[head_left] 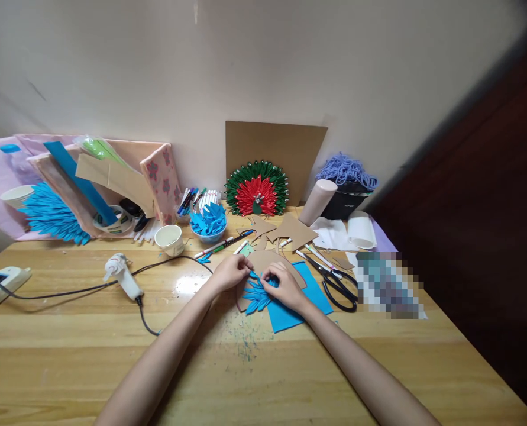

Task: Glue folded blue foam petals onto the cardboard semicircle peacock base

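Observation:
Between the fingertips of my left hand (233, 273) is a small blue folded petal (254, 275), pinched over the cardboard. My right hand (285, 287) has its fingers curled together close to that petal's other end; what they grip is hidden. Under both hands lies a rounded piece of brown cardboard (270, 259), with a fan of blue petals (256, 296) on its lower part. A flat blue sheet (305, 305) extends beneath the right wrist. Black-handled scissors (340, 287) rest just to the right.
A glue gun (128, 281) stands at left, its black cord crossing the table. Behind are a tub of blue pieces (209, 223), a paper cup (169, 239), markers, cardboard scraps (292, 231) and a red-green petal fan (257, 192). A power strip (6, 287) sits far left.

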The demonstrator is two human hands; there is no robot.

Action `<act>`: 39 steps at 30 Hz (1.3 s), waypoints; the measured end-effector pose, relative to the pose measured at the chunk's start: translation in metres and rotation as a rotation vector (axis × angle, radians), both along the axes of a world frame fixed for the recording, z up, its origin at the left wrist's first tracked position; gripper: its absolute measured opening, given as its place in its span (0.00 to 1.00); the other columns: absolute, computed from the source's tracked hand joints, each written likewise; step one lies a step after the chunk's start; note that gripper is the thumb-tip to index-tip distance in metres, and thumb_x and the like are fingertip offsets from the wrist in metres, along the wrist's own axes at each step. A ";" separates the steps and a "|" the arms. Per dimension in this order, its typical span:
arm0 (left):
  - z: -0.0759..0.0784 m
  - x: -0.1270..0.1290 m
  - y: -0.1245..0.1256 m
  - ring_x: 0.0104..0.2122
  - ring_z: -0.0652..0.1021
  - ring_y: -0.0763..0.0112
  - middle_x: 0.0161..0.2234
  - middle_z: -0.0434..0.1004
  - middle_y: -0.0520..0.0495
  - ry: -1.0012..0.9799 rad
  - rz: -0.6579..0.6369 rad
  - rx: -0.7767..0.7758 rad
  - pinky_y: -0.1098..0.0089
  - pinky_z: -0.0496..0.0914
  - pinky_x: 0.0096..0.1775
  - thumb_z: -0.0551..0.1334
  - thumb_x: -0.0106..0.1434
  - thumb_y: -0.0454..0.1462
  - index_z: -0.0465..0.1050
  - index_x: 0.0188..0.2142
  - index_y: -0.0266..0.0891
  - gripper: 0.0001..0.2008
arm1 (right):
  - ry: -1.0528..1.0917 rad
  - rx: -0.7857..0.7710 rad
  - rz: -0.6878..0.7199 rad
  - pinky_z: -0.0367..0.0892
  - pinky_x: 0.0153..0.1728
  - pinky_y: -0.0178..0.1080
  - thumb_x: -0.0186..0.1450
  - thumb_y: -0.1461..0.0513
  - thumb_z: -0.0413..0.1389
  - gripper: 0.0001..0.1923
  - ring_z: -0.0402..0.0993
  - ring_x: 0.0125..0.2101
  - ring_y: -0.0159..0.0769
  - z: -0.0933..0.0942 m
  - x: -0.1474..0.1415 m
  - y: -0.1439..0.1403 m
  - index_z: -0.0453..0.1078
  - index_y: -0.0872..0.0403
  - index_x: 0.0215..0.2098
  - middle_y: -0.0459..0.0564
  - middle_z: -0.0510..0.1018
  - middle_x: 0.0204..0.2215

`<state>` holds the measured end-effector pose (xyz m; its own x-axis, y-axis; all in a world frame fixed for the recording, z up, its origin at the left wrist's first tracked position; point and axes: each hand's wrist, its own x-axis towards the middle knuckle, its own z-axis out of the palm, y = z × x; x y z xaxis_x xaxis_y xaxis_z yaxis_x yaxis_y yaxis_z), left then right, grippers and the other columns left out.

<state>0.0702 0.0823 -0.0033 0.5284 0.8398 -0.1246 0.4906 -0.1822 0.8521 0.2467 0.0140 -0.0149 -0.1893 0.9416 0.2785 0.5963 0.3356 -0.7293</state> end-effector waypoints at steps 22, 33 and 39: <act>0.013 0.009 0.002 0.26 0.71 0.73 0.26 0.72 0.51 0.192 -0.203 0.172 0.75 0.61 0.26 0.56 0.49 0.31 0.70 0.34 0.37 0.11 | 0.003 0.034 0.023 0.60 0.33 0.36 0.59 0.65 0.53 0.04 0.65 0.31 0.35 0.001 0.000 -0.001 0.65 0.54 0.25 0.46 0.69 0.25; 0.013 0.008 0.006 0.27 0.73 0.72 0.27 0.73 0.51 0.169 -0.220 0.136 0.75 0.63 0.27 0.59 0.49 0.33 0.70 0.34 0.36 0.11 | -0.020 0.045 0.010 0.61 0.33 0.37 0.57 0.66 0.55 0.04 0.64 0.32 0.35 -0.005 0.000 0.002 0.64 0.54 0.26 0.46 0.68 0.26; 0.011 0.008 0.008 0.27 0.73 0.73 0.26 0.73 0.50 0.130 -0.196 0.133 0.75 0.64 0.28 0.58 0.51 0.33 0.71 0.33 0.36 0.09 | -0.020 0.046 0.019 0.61 0.33 0.37 0.57 0.67 0.55 0.04 0.65 0.32 0.35 -0.002 0.000 0.001 0.64 0.54 0.27 0.46 0.69 0.26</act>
